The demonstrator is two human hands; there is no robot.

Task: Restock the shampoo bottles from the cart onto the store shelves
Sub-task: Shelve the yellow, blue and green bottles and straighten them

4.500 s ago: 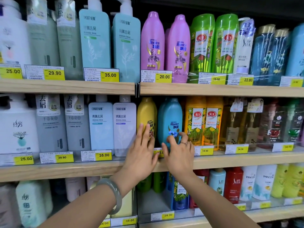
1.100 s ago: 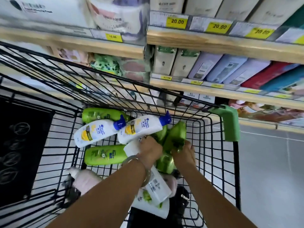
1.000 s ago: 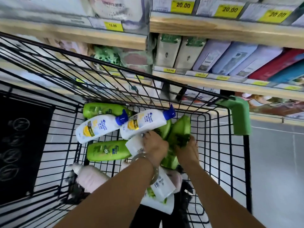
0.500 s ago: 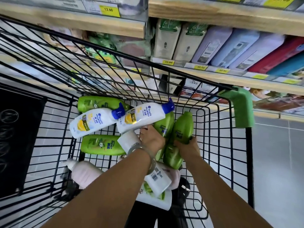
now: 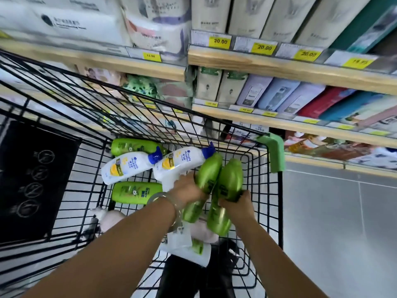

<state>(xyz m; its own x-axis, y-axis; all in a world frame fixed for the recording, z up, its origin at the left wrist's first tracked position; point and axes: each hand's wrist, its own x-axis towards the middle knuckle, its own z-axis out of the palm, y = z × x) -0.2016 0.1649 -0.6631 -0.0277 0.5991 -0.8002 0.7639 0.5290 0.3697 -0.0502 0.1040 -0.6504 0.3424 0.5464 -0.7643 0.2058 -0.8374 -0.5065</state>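
Observation:
I look down into a black wire cart (image 5: 279, 211). My left hand (image 5: 189, 190) grips one green shampoo bottle (image 5: 209, 173) around its middle. Beside it my right hand (image 5: 238, 201) grips a second green bottle (image 5: 231, 177). Both bottles are lifted above the cart floor, side by side and nearly touching. Two white bottles with blue caps (image 5: 129, 166) (image 5: 182, 160) and two more green bottles (image 5: 135, 191) (image 5: 133, 145) lie flat in the cart. A pale pink bottle (image 5: 109, 218) lies near my left forearm.
Wooden shelves (image 5: 279, 67) with boxed goods and yellow price tags run behind the cart. The cart's green handle corner (image 5: 275, 151) sits to the right of my hands. A black panel (image 5: 32, 179) covers the cart's left end. Grey floor (image 5: 333, 222) lies to the right.
Earlier both hands were at the shampoo shelf; then they reached into the cart. Over the last second each hand closed round a green bottle and raised it off the pile.

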